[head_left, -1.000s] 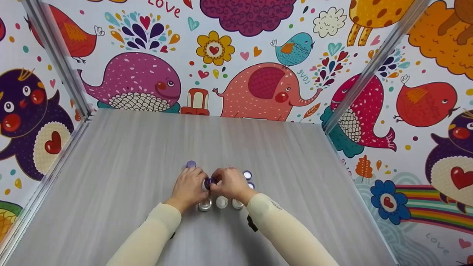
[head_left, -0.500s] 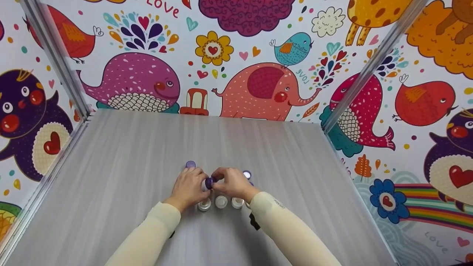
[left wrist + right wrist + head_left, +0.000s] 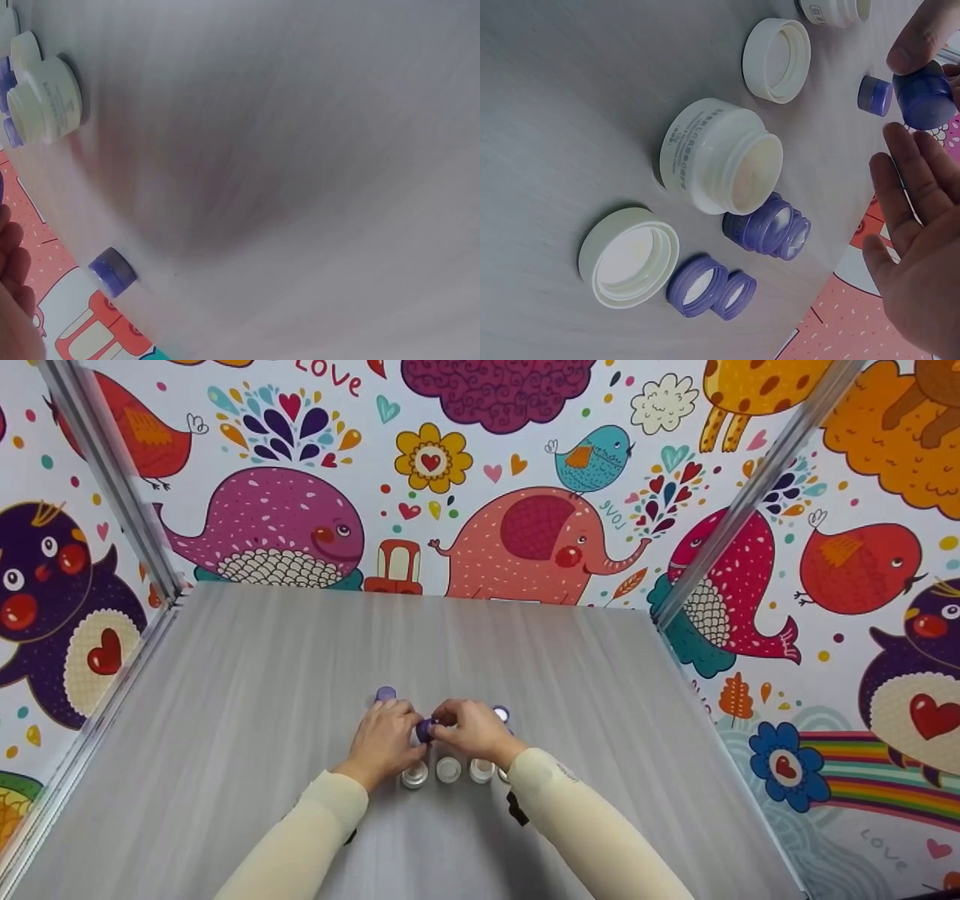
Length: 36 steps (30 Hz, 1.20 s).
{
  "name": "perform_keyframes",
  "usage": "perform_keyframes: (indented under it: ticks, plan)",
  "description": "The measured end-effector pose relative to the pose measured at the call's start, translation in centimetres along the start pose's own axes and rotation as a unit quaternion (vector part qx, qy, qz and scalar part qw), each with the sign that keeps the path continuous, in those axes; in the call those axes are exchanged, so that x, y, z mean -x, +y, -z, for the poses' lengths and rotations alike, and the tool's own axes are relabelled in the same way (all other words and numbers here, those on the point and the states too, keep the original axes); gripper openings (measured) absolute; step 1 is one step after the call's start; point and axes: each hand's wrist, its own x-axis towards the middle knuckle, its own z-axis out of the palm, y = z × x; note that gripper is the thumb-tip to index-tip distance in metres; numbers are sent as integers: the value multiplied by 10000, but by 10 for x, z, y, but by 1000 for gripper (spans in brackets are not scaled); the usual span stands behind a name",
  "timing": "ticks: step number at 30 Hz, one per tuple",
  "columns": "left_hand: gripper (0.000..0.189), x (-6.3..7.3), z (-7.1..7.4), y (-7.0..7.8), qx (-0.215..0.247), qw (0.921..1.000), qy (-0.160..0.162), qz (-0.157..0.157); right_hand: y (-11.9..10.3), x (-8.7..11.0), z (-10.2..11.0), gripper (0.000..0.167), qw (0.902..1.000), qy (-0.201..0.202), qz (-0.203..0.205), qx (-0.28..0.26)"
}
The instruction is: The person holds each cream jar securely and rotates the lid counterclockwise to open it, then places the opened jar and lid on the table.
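Observation:
Between both hands, a small purple jar (image 3: 425,730) is held above the table. My left hand (image 3: 382,739) grips it from the left, and in the right wrist view a thumb presses on its side. My right hand (image 3: 472,729) pinches the jar's right side between thumb and forefinger in the head view; its other fingers (image 3: 904,199) stretch out below. Whether a lid is on the held jar cannot be seen clearly. Another purple jar (image 3: 386,694) lies beyond my left fingers. White jars (image 3: 415,775) (image 3: 720,157) and white lids (image 3: 776,60) (image 3: 630,259) sit near my wrists.
To the right, several purple jars and rings stand together: purple jars (image 3: 769,225) and purple lids (image 3: 697,285) showing white insides. The grey tabletop (image 3: 300,660) is bounded by patterned walls (image 3: 480,472) and metal posts (image 3: 112,480).
My right hand has turned slightly at the held jar, and the purple piece has tilted between the fingers. My left hand stays in nearly the same place.

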Motion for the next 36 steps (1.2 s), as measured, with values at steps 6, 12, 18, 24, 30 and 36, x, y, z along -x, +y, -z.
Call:
perform_keyframes:
  ticks: [6,12,18,24,30,36]
  plan:
    - [30,0,-1,0,-7,10000,66,-32,0,0,0,23,9999,-69,-72,-14]
    - [29,-1,-2,1,37,9998,160,-123,0,0,-1,19,9998,-66,-73,-173]
    - [30,-1,-2,1,4,9999,91,-103,1,1,-2,21,9998,-103,-48,-144]
    - [31,-1,-3,0,-42,9999,-69,-67,2,1,-2,21,9998,-122,70,-105]
    - [30,-1,-3,-1,0,9999,42,-109,2,1,-2,26,9998,-88,146,-116]
    - [29,-1,-3,0,39,9999,100,-68,2,1,-2,25,9999,76,-65,52]
